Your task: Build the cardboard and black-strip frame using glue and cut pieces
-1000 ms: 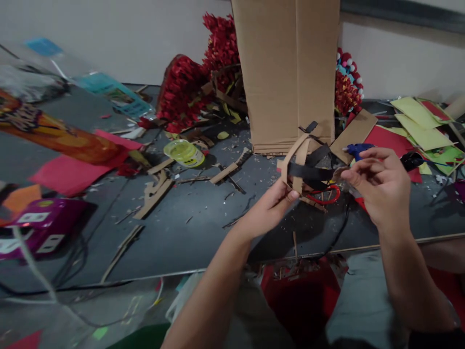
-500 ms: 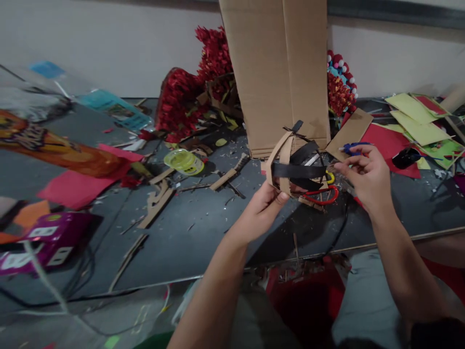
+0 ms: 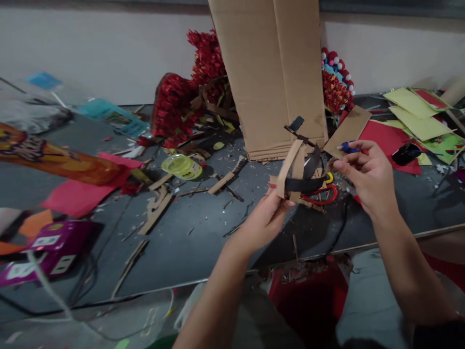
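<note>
My left hand point(image 3: 267, 215) is closed around the lower edge of a cage-like cardboard strip frame point(image 3: 290, 169), with tan and black bands bent together and a dark tip on top. To its right, my right hand point(image 3: 366, 169) is raised with thumb and forefinger pinched. Something small and brownish shows at those fingertips, too blurred to name. Just behind these fingers is a blue object point(image 3: 349, 147) with a pale tip, partly covered by the hand. Below the frame, scissors point(image 3: 323, 195) with red handle loops lie on the table, partly hidden.
A tall cardboard panel point(image 3: 269, 77) stands behind the hands. Red paper-covered shapes point(image 3: 172, 106), a yellow-green tub point(image 3: 181, 167) and cardboard scraps point(image 3: 156, 211) are to the left. Farther left lies a purple power strip point(image 3: 54, 247). Coloured sheets point(image 3: 417, 121) and a black cup point(image 3: 405, 154) are at right.
My left hand has tilted and turned the strip frame, shifting it slightly right and down. My right hand keeps nearly the same place and pinch.
</note>
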### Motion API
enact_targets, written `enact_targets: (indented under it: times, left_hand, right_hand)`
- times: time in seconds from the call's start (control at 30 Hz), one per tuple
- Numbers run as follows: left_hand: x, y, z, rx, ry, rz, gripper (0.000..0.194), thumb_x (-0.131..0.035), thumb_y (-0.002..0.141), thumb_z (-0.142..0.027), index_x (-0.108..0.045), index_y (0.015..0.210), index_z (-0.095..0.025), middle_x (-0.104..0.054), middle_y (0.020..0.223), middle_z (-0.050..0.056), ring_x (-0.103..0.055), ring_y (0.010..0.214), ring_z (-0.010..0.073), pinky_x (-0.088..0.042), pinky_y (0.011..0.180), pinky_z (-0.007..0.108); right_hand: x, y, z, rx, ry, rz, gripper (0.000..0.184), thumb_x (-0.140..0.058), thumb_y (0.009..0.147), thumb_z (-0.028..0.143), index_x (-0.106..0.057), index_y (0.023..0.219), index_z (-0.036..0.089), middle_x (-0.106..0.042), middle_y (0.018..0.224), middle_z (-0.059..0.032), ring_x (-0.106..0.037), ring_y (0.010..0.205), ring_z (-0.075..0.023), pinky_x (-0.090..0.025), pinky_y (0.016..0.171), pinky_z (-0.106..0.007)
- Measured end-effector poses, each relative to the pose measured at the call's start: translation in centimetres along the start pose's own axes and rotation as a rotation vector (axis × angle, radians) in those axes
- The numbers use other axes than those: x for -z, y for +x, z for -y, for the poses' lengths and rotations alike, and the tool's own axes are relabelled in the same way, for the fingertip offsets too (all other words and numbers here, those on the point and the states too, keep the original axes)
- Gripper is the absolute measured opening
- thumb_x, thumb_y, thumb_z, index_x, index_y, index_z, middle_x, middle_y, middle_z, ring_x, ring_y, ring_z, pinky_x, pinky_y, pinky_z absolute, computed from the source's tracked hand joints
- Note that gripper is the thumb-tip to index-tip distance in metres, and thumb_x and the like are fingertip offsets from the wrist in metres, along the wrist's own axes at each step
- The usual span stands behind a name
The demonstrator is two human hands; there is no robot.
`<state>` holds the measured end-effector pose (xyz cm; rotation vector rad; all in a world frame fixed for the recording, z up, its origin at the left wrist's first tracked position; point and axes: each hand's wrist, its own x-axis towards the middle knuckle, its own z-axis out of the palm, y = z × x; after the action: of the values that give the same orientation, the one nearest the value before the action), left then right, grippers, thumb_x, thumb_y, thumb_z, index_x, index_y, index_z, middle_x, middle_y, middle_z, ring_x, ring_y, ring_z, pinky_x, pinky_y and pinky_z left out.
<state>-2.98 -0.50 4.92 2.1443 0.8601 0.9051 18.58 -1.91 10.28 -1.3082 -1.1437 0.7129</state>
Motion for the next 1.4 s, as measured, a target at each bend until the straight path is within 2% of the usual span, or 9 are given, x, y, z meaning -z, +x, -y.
enact_targets:
  times: [0.2,0.33,0.4,0.53,0.77,1.0,1.17,1.27,1.4]
  left_hand:
    - [-0.3,0.2,-1.6,-0.202,0.226,0.022,0.02,-0.039,0.085,-0.005,-0.049,0.078,-0.021,-0.059,0.067,-0.004,-0.063,0.074,0.014,-0.032,0.112,0.05]
    - [-0.4,0.2,-1.9,-0.245,0.299,0.067,0.032,-0.034,0.082,0.0,-0.053,0.096,-0.022,-0.069,0.096,0.002,-0.066,0.098,0.0168,-0.019,0.117,0.054]
    - [-0.5,0.2,-1.8,-0.26,0.301,0.056,0.038,-0.033,0.083,0.001,-0.051,0.108,-0.022,-0.069,0.109,0.004,-0.063,0.107,0.0171,-0.015,0.118,0.055]
    - [-0.5,0.0,-1.7,-0.276,0.309,0.045,0.039,-0.034,0.083,0.001,-0.05,0.11,-0.022,-0.068,0.116,0.005,-0.063,0.11,0.0169,-0.015,0.118,0.053]
    - [-0.5,0.1,-1.8,-0.27,0.349,0.069,0.049,-0.035,0.083,0.0,-0.046,0.124,-0.024,-0.066,0.12,0.006,-0.062,0.111,0.018,-0.012,0.118,0.054]
    - [-0.6,0.1,-1.5,-0.3,0.322,0.05,0.058,-0.035,0.082,0.002,-0.041,0.132,-0.028,-0.064,0.123,0.006,-0.062,0.112,0.0209,-0.016,0.117,0.058]
    - [-0.9,0.1,-1.8,-0.339,0.338,0.053,0.061,-0.034,0.081,0.003,-0.041,0.133,-0.028,-0.067,0.119,0.005,-0.062,0.112,0.0203,-0.013,0.117,0.059]
    - [-0.9,0.1,-1.7,-0.315,0.352,0.052,0.059,-0.034,0.081,0.003,-0.042,0.132,-0.027,-0.066,0.12,0.005,-0.062,0.112,0.0189,-0.014,0.117,0.058]
    - [-1.0,0.2,-1.7,-0.312,0.365,0.043,0.057,-0.034,0.08,0.005,-0.046,0.127,-0.025,-0.066,0.12,0.005,-0.06,0.115,0.0181,-0.015,0.117,0.058]
  right_hand:
    - [-0.5,-1.5,2.3,0.079,-0.157,0.039,0.041,-0.077,0.066,0.046,-0.055,0.092,0.022,-0.059,0.071,0.0045,-0.047,0.052,-0.007,-0.041,0.051,-0.024]
    - [0.0,-1.0,1.8,0.1,-0.224,-0.02,0.039,-0.076,0.069,0.042,-0.056,0.095,0.021,-0.059,0.071,0.0036,-0.045,0.053,-0.0074,-0.042,0.054,-0.026]
    - [0.5,-0.9,1.9,0.063,-0.204,0.026,0.042,-0.076,0.068,0.044,-0.056,0.097,0.021,-0.059,0.07,0.0037,-0.045,0.053,-0.0076,-0.041,0.052,-0.025]
    - [0.7,-1.5,2.8,0.044,-0.214,0.167,0.043,-0.076,0.067,0.045,-0.058,0.097,0.02,-0.06,0.074,0.002,-0.048,0.054,-0.0081,-0.04,0.051,-0.025]
    - [0.7,-1.5,2.5,0.152,-0.29,0.014,0.035,-0.075,0.07,0.035,-0.056,0.097,0.023,-0.061,0.07,0.0045,-0.045,0.055,-0.0083,-0.041,0.057,-0.025]
    - [1.3,-1.7,3.5,0.057,-0.225,0.179,0.044,-0.078,0.066,0.042,-0.056,0.099,0.024,-0.061,0.071,0.0032,-0.048,0.053,-0.0093,-0.041,0.052,-0.027]
    - [0.7,-1.4,2.2,0.18,-0.347,0.042,0.036,-0.074,0.071,0.036,-0.055,0.1,0.024,-0.062,0.072,0.004,-0.048,0.058,-0.0101,-0.043,0.059,-0.028]
    - [1.5,-0.3,1.6,0.158,-0.335,-0.034,0.037,-0.075,0.07,0.033,-0.054,0.099,0.024,-0.062,0.071,0.0047,-0.047,0.056,-0.0096,-0.042,0.057,-0.027]
    - [2.7,-0.1,2.4,0.062,-0.164,0.074,0.042,-0.078,0.066,0.037,-0.053,0.097,0.025,-0.06,0.068,0.0063,-0.048,0.054,-0.0082,-0.04,0.05,-0.024]
